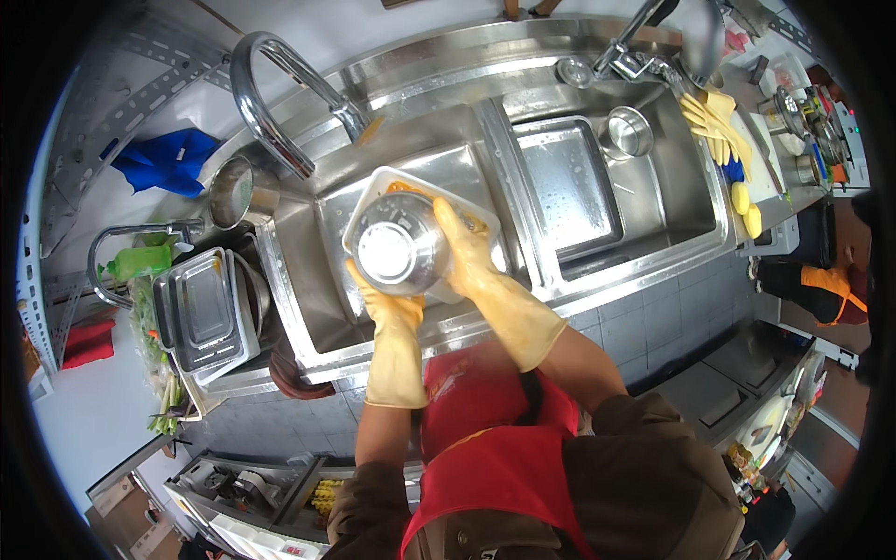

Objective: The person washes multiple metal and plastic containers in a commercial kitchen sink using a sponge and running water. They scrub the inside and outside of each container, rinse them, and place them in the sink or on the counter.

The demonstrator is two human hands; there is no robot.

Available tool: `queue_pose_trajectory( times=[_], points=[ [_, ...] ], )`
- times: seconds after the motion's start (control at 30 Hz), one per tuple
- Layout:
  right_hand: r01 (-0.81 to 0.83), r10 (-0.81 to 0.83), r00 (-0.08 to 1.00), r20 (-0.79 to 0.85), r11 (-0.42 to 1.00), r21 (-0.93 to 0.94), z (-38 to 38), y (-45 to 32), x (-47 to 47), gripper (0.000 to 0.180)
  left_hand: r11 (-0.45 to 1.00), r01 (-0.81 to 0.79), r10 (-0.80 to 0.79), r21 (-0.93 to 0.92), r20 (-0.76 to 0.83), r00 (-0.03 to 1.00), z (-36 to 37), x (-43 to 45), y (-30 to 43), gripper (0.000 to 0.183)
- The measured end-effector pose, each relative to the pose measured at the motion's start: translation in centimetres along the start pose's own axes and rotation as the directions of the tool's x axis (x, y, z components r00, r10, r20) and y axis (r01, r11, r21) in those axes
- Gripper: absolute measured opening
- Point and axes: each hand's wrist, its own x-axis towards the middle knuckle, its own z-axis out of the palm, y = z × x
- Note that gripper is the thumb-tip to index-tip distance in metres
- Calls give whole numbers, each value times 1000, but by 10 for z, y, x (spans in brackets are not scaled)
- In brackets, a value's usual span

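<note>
Both hands wear long yellow rubber gloves. Between them is a round stainless steel bowl (399,245), its shiny base facing up towards me. My left hand (392,304) grips the bowl's near left side, and my right hand (467,248) holds its right side with the fingers pointing away from me. Beneath the bowl lies a white rectangular tray (365,199) with orange residue or food along its far side. The bowl covers most of the tray's inside. All this is over the left steel sink basin (294,287).
A tall curved faucet (255,52) arches over the left basin. The right basin holds a steel tray (567,182) and a steel pot (626,133). Stacked trays (199,301) and a green bottle (143,262) stand left; spare yellow gloves (721,122) lie right. Another person (805,283) stands far right.
</note>
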Motion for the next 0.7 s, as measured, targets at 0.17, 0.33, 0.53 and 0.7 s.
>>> queue_pose_trajectory(
  times=[0.17, 0.33, 0.53, 0.7],
  points=[
    [706, -355, 707, 612, 408, -579, -23, -26, -11, 40, 931, 161, -218, 327, 145, 965, -5, -11, 12, 97],
    [882, 70, 433, 899, 170, -439, -38, -41, -27, 47, 923, 237, -268, 303, 67, 961, -8, -4, 19, 70],
    [756, -163, 543, 824, -333, -564, -29, -29, -10, 53, 735, 61, -32, 675, -56, 998, 6, -32, 6, 63],
    [618, -128, 622, 773, -525, -585, -20, -13, -5, 44, 662, -12, 32, 749, -12, 999, 17, -25, 3, 89]
  ],
)
